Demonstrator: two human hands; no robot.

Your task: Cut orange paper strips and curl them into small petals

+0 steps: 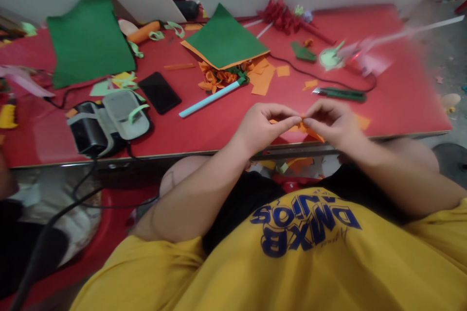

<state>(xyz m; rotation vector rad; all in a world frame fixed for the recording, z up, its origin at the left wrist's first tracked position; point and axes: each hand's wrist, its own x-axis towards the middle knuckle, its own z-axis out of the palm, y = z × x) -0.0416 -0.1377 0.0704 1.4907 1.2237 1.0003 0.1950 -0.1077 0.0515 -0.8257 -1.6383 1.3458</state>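
My left hand point(268, 125) and my right hand point(331, 121) meet over the front edge of the red table. Thumb and forefinger of each are pinched together on a small piece of orange paper point(313, 133), which sticks out below the fingertips. Its exact shape is partly hidden by the fingers. Beyond my left hand lies a light blue paper tube point(209, 99) with a green end. A green utility knife point(341, 94) rests just past my right hand. Orange paper flowers point(215, 80) and cut orange strips point(263, 79) lie farther back.
Stacked green and orange sheets point(226, 36) cover part of the flowers. To the left are a black phone point(159, 92), an open case point(126, 115) and a large green sheet point(91, 41). A black cable point(310, 72) runs toward a glue gun point(359, 62) at right.
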